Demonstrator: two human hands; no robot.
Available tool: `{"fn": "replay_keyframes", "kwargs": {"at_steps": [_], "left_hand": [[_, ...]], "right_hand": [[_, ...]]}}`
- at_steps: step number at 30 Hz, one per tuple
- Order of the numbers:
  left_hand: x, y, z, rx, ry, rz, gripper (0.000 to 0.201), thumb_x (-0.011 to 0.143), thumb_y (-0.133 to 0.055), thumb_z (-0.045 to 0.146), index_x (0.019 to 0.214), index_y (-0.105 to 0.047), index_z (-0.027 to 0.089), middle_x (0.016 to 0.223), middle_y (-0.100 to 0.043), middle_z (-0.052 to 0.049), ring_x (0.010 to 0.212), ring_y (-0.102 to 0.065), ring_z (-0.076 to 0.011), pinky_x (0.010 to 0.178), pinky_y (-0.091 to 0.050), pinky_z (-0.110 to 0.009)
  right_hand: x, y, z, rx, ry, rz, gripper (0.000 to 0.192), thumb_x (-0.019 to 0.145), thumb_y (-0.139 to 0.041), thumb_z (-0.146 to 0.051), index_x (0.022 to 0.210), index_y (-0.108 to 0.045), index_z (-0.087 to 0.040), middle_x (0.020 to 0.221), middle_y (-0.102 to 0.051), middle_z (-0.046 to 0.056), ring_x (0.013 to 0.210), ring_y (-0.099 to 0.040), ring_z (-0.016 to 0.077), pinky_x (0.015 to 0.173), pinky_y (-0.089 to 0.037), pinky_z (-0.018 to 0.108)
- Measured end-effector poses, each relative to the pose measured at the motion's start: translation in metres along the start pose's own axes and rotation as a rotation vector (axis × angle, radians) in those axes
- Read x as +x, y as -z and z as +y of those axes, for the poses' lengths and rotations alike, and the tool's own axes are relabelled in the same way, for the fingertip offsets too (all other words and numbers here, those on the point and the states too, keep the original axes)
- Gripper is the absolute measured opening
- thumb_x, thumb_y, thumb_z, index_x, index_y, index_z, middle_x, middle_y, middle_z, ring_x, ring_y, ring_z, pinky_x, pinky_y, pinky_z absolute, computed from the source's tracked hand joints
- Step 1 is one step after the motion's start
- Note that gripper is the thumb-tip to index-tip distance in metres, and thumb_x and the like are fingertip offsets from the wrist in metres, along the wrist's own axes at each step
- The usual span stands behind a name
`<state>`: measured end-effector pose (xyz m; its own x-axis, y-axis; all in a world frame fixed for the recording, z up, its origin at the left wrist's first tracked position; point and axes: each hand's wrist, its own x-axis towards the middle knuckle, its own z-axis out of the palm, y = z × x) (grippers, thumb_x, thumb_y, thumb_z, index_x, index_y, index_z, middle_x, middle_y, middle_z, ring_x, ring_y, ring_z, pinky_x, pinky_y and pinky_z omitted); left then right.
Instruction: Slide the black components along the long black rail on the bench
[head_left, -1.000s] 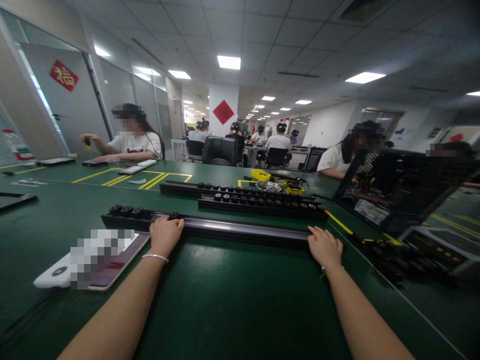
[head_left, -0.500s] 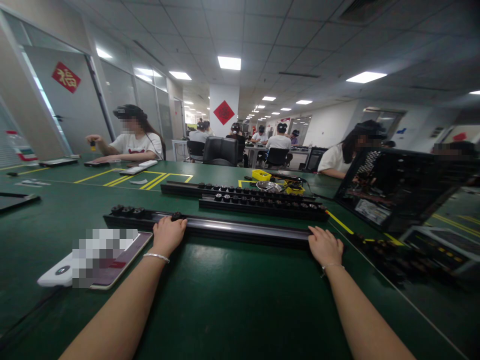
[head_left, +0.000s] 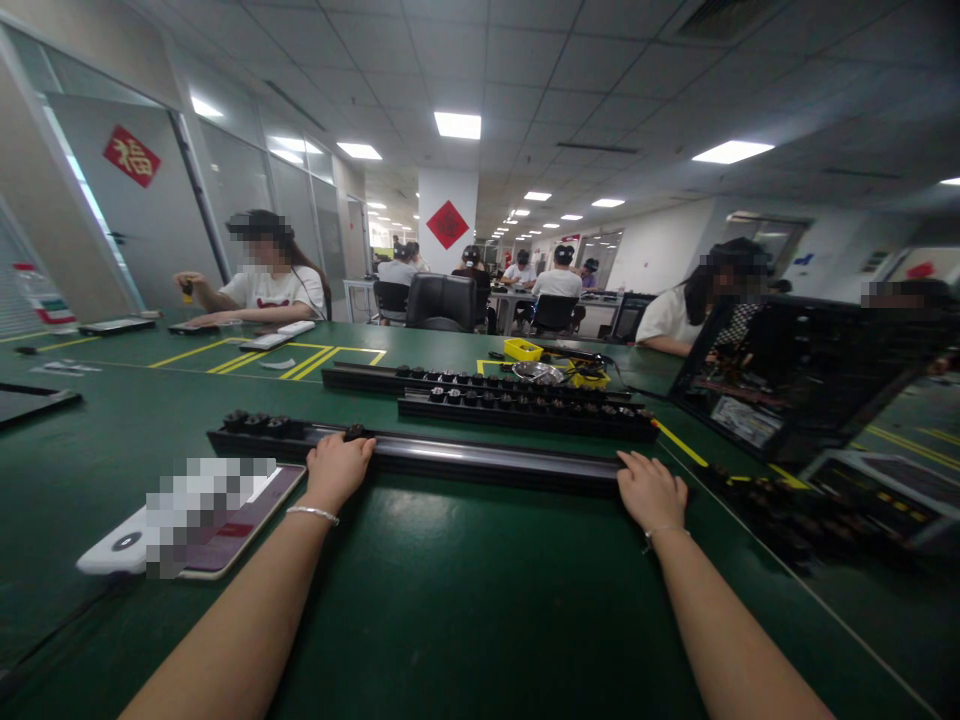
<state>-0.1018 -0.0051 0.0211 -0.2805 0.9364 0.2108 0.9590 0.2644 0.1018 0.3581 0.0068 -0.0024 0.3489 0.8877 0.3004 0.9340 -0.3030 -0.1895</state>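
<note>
A long black rail [head_left: 487,463] with a shiny inner channel lies crosswise on the green table. My left hand [head_left: 337,470] is closed around its near side, left of the middle. A small round black part [head_left: 358,432] sits in the channel at those fingertips; whether the fingers pinch it I cannot tell. Several similar black parts [head_left: 259,424] stand in the rail's left end. My right hand [head_left: 651,490] grips the rail's right end, fingers bent over the edge. Behind it lie two more black rails, the nearer rail [head_left: 525,420] filled with a row of round parts.
A white device [head_left: 124,545] with a cable lies on a phone-like slab [head_left: 251,520] at left. Yellow trays [head_left: 523,350] and a metal dish [head_left: 537,373] stand behind the rails. At right is an open computer case [head_left: 795,380]. Co-workers sit across the table, left and right.
My hands and the rail stay in place. Across the table at left, the co-worker's raised hand has shifted slightly.
</note>
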Motion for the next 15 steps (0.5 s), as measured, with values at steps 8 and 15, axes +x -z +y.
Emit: {"fn": "replay_keyframes", "kwargs": {"at_steps": [8,15], "left_hand": [[-0.0027,0.0038,0.0040,0.027,-0.011,-0.010,0.053,0.087,-0.023,0.048,0.103,-0.069,0.027,0.114,-0.060,-0.017,0.110,-0.052,-0.0339,0.089,-0.038,-0.047],[-0.0033,0.0020,0.0044,0.018,0.002,-0.019,0.052,0.088,-0.023,0.047,0.111,-0.065,0.029,0.117,-0.058,-0.016,0.111,-0.051,-0.0330,0.088,-0.039,-0.046]], "right_hand": [[0.0007,-0.0016,0.0011,0.022,-0.006,0.001,0.052,0.087,-0.022,-0.033,0.129,-0.053,-0.030,0.140,-0.046,-0.001,0.130,-0.034,0.0232,0.107,-0.021,0.051],[-0.0009,0.0013,-0.0014,0.006,-0.005,-0.009,0.053,0.087,-0.021,-0.032,0.130,-0.052,-0.029,0.141,-0.045,-0.001,0.130,-0.034,0.0232,0.107,-0.021,0.051]]}}
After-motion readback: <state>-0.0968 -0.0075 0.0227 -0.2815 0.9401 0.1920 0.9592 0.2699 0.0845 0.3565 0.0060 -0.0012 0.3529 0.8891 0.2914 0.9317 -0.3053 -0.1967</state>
